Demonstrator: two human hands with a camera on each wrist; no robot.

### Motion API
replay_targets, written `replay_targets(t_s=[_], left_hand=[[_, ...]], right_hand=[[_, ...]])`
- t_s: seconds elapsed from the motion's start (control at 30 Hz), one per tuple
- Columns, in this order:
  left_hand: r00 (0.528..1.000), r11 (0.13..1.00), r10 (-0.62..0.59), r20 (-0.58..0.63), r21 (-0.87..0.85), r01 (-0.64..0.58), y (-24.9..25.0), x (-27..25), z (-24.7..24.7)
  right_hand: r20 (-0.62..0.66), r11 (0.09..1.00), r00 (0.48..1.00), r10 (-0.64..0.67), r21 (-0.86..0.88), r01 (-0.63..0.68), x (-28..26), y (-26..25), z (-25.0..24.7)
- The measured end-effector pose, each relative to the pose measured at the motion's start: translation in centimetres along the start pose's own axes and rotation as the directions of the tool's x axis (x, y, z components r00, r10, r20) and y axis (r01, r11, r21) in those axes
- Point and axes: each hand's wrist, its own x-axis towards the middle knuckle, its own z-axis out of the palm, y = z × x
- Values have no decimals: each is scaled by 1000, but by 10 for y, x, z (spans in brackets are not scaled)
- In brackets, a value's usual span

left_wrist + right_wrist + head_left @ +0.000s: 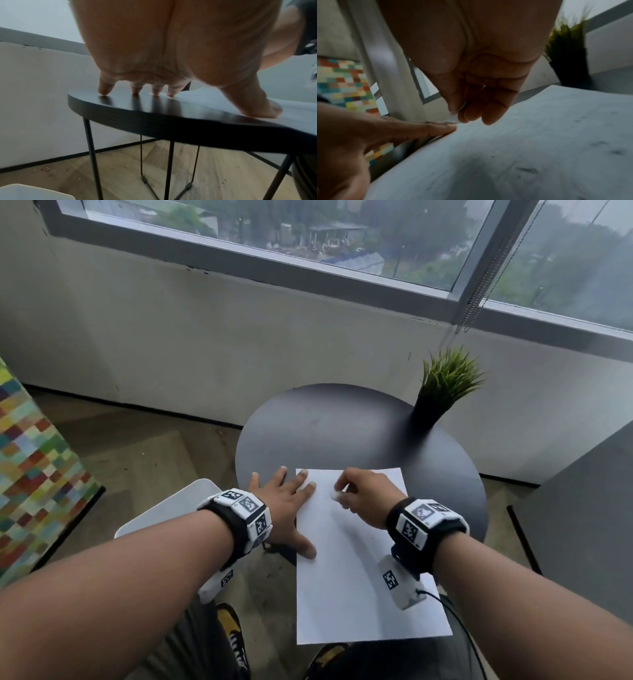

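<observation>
A white sheet of paper [356, 577] lies on the round black table [342, 433] and overhangs its near edge. My left hand [284, 501] lies flat with fingers spread. Its thumb and two fingertips press the sheet's left edge, and the other fingers rest on the tabletop [154, 116]. My right hand [363, 498] hovers over the upper part of the sheet, fingers curled, pinching a small white eraser [335, 495] against the paper. In the right wrist view the right hand [467, 112] has its thumb against its fingers, above paper [522, 148] that bears faint grey marks.
A potted grass plant [442, 392] in a black pot stands at the table's far right. A white seat [171, 508] is at my left and a multicoloured panel [30, 474] further left. A grey cabinet [582, 525] stands to the right, with the wall and window behind.
</observation>
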Motion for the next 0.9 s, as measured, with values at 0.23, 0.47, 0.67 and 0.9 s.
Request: replay_targets(t_s=[0.23,0.47,0.67,0.9], left_hand=[[998,999,33,49,27,-34,1,1,1],[997,998,48,54,25,-50,-1,2,2],[997,999,53,56,-2,-53,-3,0,1],[997,999,44,58,17,-45,-3,0,4]], right_hand=[[41,954,999,-19,-299,31,12,-6,15],[233,879,962,-140,-418,229,2,-18,20],[206,909,970,-127,-367,197,-1,-34,37],[17,925,1000,23,-380,-15,17,-15,19]])
